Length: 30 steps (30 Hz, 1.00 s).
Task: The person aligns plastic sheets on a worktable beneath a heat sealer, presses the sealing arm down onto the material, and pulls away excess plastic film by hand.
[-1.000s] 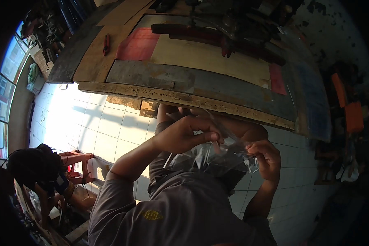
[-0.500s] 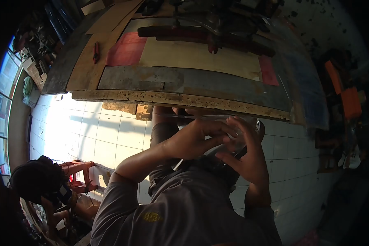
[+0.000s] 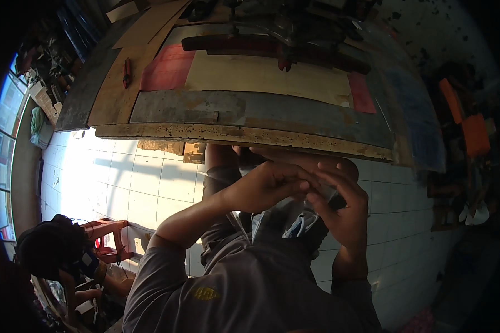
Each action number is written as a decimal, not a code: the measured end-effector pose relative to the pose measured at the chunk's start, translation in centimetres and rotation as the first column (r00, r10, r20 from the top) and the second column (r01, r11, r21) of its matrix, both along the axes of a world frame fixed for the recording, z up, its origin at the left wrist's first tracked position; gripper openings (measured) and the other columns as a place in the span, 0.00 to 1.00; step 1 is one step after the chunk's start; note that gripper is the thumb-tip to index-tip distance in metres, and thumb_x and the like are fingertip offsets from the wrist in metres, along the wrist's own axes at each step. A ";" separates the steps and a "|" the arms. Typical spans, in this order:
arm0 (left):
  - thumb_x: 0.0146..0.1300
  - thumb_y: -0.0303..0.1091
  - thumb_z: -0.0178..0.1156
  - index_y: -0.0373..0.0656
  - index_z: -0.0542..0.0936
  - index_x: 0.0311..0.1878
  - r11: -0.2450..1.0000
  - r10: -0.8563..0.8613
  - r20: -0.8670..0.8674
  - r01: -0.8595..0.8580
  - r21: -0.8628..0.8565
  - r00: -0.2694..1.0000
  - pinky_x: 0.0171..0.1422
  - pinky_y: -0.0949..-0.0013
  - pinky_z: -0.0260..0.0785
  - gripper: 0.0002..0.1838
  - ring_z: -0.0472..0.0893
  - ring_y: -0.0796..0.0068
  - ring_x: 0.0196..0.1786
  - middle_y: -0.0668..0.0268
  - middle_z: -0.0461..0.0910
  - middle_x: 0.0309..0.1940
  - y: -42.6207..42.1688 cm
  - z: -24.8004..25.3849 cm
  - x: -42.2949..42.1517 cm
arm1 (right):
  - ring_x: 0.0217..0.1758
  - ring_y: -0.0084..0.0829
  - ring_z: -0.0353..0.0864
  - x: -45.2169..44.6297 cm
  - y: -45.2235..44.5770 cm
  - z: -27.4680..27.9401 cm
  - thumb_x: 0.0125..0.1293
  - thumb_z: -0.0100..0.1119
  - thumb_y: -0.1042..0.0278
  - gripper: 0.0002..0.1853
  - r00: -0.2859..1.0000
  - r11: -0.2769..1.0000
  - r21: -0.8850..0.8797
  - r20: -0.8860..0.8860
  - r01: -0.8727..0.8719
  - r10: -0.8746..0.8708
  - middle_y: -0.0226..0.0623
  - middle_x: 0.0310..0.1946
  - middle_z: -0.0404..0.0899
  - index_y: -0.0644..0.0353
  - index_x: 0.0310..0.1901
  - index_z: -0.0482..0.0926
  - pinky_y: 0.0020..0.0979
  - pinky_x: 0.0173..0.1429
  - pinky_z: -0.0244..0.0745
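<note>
Crinkled clear plastic (image 3: 299, 224) hangs over my lap, below my hands, catching bright glints. My left hand (image 3: 266, 187) is closed in a pinch, fingers bent toward the right, seemingly on an edge of this plastic. Facing it, my right hand (image 3: 344, 208) curves round with thumb and fingers bent, their tips close to my left fingertips. Some of the film shows between the right thumb and fingers. Shadow and the transparency of the film hide exactly where it is gripped.
Ahead is a workbench (image 3: 228, 133) with a worn wooden front edge. A dark red-edged press bar (image 3: 272, 51) spans a cream sheet (image 3: 266, 76) and red pieces. A red-handled tool (image 3: 126, 73) lies left. A person (image 3: 55, 250) sits lower left near a red stool (image 3: 110, 238).
The clear plastic has come from beside my right fingers down over my lap. My right hand has turned, its thumb rising toward my left fingertips. My left hand has barely moved.
</note>
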State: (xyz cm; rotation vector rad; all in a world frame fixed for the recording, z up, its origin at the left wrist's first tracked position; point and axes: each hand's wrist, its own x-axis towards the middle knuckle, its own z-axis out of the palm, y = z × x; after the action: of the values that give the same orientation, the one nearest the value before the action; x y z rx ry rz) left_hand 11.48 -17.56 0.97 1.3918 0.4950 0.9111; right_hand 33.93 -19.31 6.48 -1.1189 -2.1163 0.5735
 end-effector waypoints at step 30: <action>0.60 0.38 0.81 0.44 0.85 0.59 0.818 0.575 -0.315 -0.540 0.197 0.755 0.45 0.75 0.73 0.25 0.81 0.83 0.38 0.70 0.86 0.39 -0.1 -1.9 -5.2 | 0.45 0.22 0.81 11.2 1.5 5.1 0.75 0.68 0.66 0.12 0.851 0.956 -0.020 -0.451 0.292 -0.269 0.34 0.42 0.83 0.68 0.46 0.83 0.26 0.55 0.71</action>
State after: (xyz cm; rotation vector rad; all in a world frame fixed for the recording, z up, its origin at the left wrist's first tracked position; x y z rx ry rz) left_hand 6.33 -17.63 -0.96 1.5345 1.2191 1.1679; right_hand 45.18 -17.86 11.59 -1.1156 -1.5272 0.5717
